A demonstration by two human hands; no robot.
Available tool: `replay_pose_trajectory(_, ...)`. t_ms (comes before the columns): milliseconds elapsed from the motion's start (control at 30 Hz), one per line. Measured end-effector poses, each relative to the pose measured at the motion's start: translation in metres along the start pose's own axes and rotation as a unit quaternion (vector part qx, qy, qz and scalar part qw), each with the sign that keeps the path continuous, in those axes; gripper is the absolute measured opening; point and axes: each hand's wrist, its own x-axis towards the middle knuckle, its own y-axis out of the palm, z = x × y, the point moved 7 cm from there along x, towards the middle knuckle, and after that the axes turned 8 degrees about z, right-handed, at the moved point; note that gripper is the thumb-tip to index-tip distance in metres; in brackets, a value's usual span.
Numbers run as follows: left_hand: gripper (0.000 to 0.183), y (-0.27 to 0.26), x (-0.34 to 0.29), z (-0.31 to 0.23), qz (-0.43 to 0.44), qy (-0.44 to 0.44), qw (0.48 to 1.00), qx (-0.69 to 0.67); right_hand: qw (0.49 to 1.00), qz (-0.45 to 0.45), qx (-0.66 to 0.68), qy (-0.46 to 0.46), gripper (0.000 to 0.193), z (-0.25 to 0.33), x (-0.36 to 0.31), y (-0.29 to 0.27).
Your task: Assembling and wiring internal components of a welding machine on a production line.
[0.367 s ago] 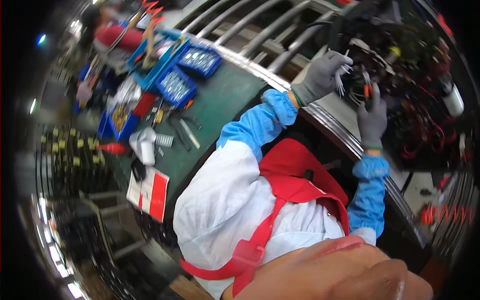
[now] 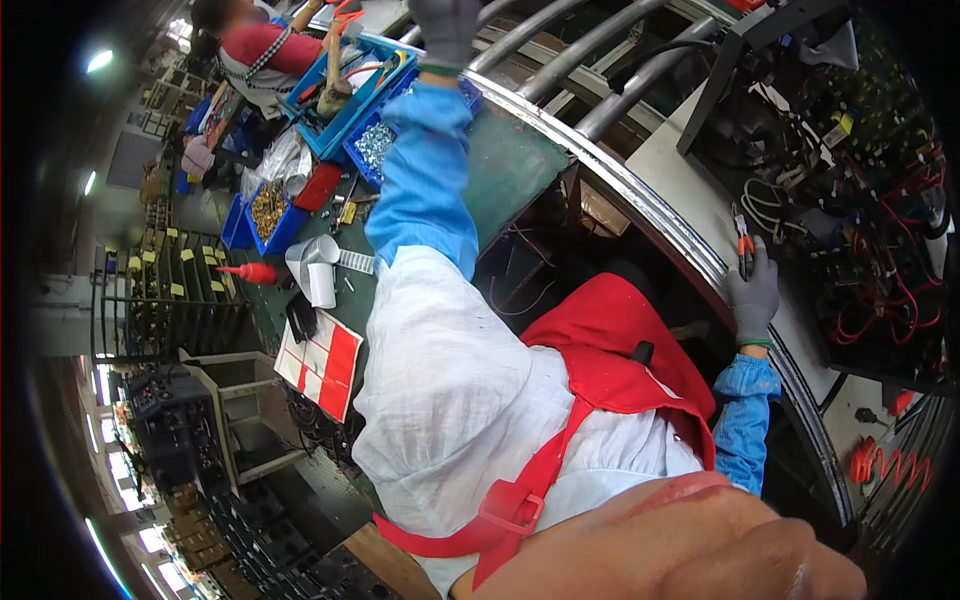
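My left hand, in a grey glove, is stretched far out over the left bench at the top edge of the view. It is smeared by motion and its fingers are cut off, so what it holds does not show. My right hand, gloved too, grips a pair of pliers with orange and black handles, jaws pointing away from me. They are over the pale board beside an open black chassis full of wires. A white cable loop lies just past the pliers.
Blue bins of small metal parts stand on the green bench to the left. Nearby are a roll of white labels and a red bottle. Metal rollers run along the far side. Another person sits far left.
My left hand has swung left and away from the chassis, where it held a bunch of thin white strips. The right hand with the pliers has dropped slightly nearer to me.
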Motion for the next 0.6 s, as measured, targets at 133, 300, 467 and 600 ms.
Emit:
replay_pose_trajectory(133,0.04,-0.043,-0.023,0.196,0.164,-0.353,0.915,0.102,1.0,0.001,0.014,-0.02,0.068,0.012,-0.003,-0.002)
replay_pose_trajectory(300,0.048,-0.041,-0.054,0.219,0.114,-0.348,0.93,-0.032,1.0,0.011,0.011,-0.002,0.069,0.006,0.001,0.004)
replay_pose_trajectory(467,0.036,-0.019,-0.038,0.191,0.172,-0.227,0.958,0.024,0.999,-0.032,0.012,-0.03,0.062,0.003,0.004,-0.001)
replay_pose_trajectory(600,0.03,0.05,-0.07,0.112,0.273,-0.313,0.901,-0.125,0.992,-0.077,0.044,-0.091,0.049,0.012,-0.003,-0.008)
